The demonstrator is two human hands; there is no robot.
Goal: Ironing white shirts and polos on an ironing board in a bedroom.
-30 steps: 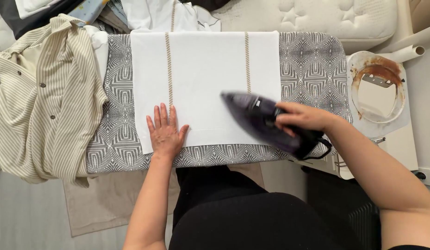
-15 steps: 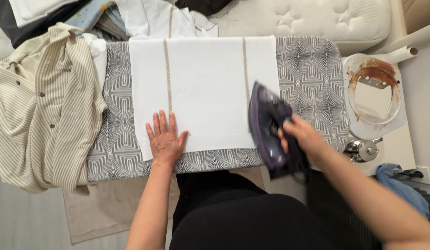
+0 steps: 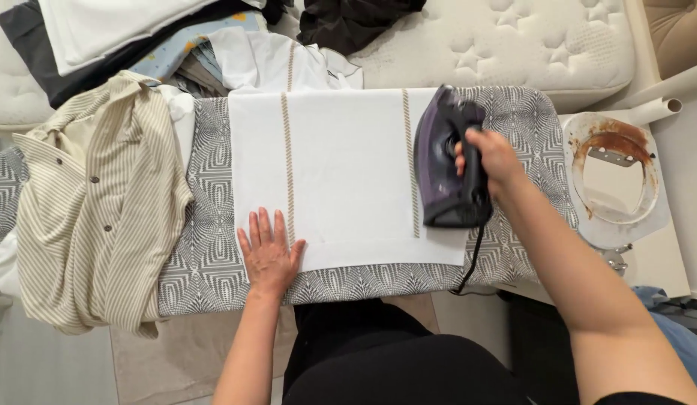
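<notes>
A white cloth (image 3: 348,172) with two thin beige stripes lies flat on the patterned grey ironing board (image 3: 206,255). My left hand (image 3: 269,253) rests flat, fingers spread, on the cloth's near left corner. My right hand (image 3: 489,159) grips the handle of a dark purple iron (image 3: 446,161), which sits soleplate down on the cloth's right edge, nose pointing away from me. Its black cord (image 3: 468,262) hangs over the board's near edge.
A beige striped shirt (image 3: 93,202) drapes over the board's left end. A rust-stained iron rest (image 3: 618,176) sits at the board's right end. Piled clothes (image 3: 176,37) and a white mattress (image 3: 498,45) lie beyond the board.
My right hand has swung the iron from the cloth's near right corner out to the right edge and further up the board, turning its nose away. My left hand has stayed put.
</notes>
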